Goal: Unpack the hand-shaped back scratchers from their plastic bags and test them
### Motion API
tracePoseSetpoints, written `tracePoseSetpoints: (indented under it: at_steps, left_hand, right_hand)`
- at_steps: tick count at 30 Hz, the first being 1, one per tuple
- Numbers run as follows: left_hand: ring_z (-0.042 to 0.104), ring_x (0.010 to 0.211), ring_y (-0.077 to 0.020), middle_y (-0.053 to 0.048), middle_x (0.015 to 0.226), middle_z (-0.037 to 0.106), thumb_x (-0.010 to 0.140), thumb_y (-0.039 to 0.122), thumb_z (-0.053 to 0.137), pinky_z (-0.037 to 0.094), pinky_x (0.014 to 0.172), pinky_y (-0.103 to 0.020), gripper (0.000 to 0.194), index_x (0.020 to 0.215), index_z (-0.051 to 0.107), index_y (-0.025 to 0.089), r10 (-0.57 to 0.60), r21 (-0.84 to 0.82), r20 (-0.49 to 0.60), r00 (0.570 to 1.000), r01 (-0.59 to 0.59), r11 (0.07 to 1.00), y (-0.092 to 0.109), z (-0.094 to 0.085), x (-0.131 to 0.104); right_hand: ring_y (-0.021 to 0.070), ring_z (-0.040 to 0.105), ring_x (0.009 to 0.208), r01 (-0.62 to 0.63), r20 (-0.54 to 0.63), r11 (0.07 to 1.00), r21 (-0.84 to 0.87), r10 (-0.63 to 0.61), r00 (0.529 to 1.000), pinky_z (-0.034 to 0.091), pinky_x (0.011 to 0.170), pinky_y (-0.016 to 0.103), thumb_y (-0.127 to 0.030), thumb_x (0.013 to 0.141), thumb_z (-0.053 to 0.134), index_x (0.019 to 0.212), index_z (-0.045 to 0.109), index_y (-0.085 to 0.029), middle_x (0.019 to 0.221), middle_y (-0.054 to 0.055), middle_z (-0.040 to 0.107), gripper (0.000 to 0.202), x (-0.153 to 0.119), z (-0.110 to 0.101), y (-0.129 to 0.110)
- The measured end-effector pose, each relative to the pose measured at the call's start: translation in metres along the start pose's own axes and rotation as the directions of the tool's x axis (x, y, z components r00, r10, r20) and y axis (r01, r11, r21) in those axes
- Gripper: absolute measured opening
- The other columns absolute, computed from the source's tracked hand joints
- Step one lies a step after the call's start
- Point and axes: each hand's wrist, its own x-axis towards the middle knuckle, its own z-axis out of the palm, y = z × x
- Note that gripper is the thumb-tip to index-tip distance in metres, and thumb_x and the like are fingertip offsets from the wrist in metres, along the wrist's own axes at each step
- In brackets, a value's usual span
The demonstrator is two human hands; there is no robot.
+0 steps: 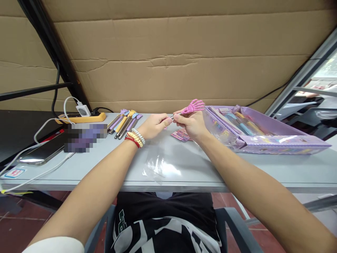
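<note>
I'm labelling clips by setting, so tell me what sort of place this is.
Probably a workstation or booth: grey table, cardboard backing and a yellow power strip.

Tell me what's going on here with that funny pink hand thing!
Someone is sitting at a table, holding the pink hand-shaped stick up in front of them. The left hand pinches its thin metal rod, and the right hand holds it near the pink part. More hand-topped sticks lie in a bunch on the left. Small pink cards lie beneath the right hand, and an open purple box sits on the right.
</note>
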Motion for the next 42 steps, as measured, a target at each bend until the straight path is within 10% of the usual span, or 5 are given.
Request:
tracePoseSetpoints:
  at_steps: [21,42]
  left_hand:
    - [0.038,0.052,-0.0093,0.004,0.058,0.041,0.088,0.071,0.041,0.031,0.052,-0.025,0.056,0.066,0.045,0.019,0.049,-0.19,-0.03,0.998,-0.054,0.98,0.008,-0.001,0.005]
    - [0.04,0.054,-0.0114,0.003,0.055,0.044,0.094,0.055,0.038,0.03,0.054,-0.026,0.047,0.062,0.04,0.021,0.014,0.065,-0.029,0.999,-0.012,0.998,0.005,-0.008,0.0]
  right_hand:
    - [0.0063,0.05,0.045,0.06,-0.077,0.995,-0.081,-0.066,0.995,0.035,0.04,0.02,-0.039,0.054,0.088,0.062,0.063,-0.017,0.053,-0.001,0.06,0.034,0.0,0.003,-0.025]
    - [0.0042,0.043,0.041,0.059,-0.043,0.988,-0.141,-0.066,0.997,0.032,0.041,0.023,-0.066,0.06,0.08,0.069,0.064,-0.016,0.054,-0.002,0.058,0.054,-0.001,0.005,-0.013]
